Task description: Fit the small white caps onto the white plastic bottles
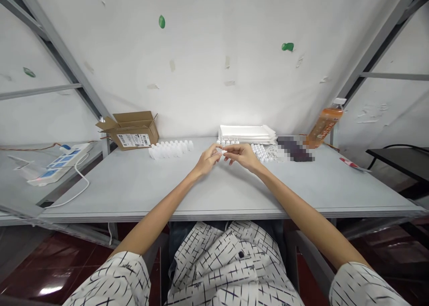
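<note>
In the middle of the table, my left hand (206, 161) and my right hand (246, 156) meet fingertip to fingertip. Both pinch a small white cap-like plastic piece (223, 152); the fingers hide much of it, and I cannot tell whether a bottle body is attached. To the left of my left hand, small whitish plastic bottles (170, 149) stand close together in rows. Several small white pieces (228, 142) stand just behind my hands. Beyond my right hand lies a group of small white caps (259, 152).
An open cardboard box (134, 133) sits at the back left. Stacked white trays (247, 133) lie against the wall. An orange drink bottle (324, 122) leans at the back right, near a dark blurred item (296, 148). A power strip (62, 165) with a cable lies left.
</note>
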`<state>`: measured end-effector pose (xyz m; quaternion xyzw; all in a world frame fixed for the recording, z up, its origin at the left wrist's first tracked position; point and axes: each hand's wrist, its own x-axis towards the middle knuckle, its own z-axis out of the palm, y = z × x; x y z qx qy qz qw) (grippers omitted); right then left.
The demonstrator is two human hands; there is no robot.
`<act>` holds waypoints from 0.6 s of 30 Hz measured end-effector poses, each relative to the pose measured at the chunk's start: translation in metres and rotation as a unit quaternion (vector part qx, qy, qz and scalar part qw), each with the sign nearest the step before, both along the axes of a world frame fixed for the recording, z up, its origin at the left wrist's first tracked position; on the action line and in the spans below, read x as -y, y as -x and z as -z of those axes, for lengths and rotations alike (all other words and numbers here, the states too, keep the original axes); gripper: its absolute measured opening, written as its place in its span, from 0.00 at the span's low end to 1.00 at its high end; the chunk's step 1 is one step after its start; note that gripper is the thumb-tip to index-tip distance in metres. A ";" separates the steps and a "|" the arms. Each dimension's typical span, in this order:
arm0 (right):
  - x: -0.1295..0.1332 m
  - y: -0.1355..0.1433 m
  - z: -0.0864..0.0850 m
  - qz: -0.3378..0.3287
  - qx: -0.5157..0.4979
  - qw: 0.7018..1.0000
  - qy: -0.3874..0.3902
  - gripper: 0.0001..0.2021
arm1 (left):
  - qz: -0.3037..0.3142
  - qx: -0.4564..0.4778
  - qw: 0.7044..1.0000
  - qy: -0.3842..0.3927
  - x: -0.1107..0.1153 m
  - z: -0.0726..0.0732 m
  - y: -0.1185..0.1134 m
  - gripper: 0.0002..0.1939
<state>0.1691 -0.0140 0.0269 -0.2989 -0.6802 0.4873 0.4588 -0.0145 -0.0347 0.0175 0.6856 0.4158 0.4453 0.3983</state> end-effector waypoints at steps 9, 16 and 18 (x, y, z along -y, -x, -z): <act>0.001 0.002 0.002 0.003 0.039 0.999 -0.002 0.19 | 0.015 0.014 1.000 0.005 0.005 -0.005 -0.002 0.14; 0.003 0.006 0.002 -0.012 0.045 0.999 -0.004 0.21 | 0.006 0.029 0.999 -0.012 0.004 -0.003 -0.002 0.09; 0.003 0.006 0.002 -0.013 0.049 0.999 -0.008 0.21 | -0.006 0.036 0.999 -0.018 0.002 -0.001 -0.002 0.10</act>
